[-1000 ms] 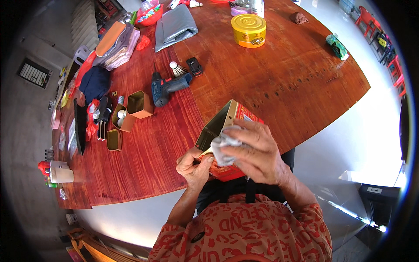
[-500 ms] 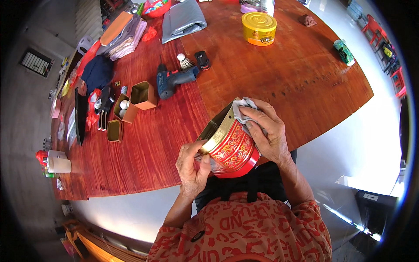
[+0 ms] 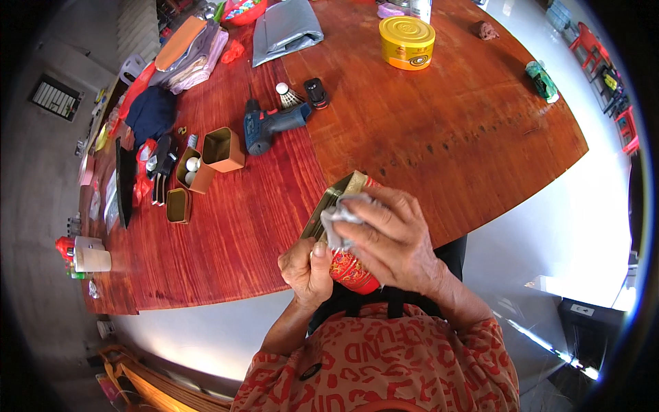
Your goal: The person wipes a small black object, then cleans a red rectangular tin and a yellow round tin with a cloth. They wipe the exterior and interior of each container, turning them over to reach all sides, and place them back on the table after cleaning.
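Red-brown wood fills most of my view, a big round table spreading from nine o'clock up past twelve and round to three. Far out at nine o'clock sit small open tins in tan and gold, standing close together, two white balls in one of them. Just past them toward eleven o'clock lies a blue cordless drill on its side, a shuttlecock near its nose.

Down at the middle, close to my chest, my left hand is clenched round the lower edge of the red tin, thumb up against its side. That tin is off the table, tilted, its gold-rimmed open mouth pointing toward eleven o'clock. My right hand lies over the tin from the four o'clock side, fingers curled and gripping a crumpled grey cloth pressed to the rim.

Up at one o'clock a yellow round tin stands well apart.
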{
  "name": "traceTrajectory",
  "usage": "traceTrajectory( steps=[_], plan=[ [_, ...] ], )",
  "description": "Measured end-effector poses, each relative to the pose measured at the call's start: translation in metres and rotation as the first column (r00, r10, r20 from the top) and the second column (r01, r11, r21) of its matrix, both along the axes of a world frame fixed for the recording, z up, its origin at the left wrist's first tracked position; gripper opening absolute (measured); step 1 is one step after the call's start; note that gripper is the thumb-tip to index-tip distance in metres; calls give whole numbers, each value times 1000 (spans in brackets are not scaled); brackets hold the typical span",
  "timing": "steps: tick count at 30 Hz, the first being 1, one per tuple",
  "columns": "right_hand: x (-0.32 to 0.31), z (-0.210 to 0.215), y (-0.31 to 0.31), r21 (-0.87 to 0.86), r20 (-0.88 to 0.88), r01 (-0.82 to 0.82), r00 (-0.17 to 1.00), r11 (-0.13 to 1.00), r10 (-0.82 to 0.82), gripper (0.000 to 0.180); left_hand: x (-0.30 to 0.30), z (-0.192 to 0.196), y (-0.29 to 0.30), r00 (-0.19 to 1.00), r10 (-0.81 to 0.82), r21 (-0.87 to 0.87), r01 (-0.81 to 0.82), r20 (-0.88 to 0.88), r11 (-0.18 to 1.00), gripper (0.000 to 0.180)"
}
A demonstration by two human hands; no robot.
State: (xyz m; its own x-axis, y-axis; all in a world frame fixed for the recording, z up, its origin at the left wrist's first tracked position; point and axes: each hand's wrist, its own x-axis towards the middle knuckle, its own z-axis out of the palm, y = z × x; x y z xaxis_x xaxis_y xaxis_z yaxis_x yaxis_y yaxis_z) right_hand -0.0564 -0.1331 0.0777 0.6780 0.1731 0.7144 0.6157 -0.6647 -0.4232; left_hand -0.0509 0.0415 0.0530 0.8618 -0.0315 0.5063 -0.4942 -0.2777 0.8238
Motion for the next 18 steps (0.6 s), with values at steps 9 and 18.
traceTrajectory(
  steps=[9,18],
  plan=[
    [34,-20,-14,252,-216,155,971,955,-100,31,2,2,-3,998,13,-86,-18,-59,996,34],
    [-19,-7,15,98,-73,-13,997,995,21,38,4,5,-11,990,110,-55,-115,-87,992,38]
  ],
)
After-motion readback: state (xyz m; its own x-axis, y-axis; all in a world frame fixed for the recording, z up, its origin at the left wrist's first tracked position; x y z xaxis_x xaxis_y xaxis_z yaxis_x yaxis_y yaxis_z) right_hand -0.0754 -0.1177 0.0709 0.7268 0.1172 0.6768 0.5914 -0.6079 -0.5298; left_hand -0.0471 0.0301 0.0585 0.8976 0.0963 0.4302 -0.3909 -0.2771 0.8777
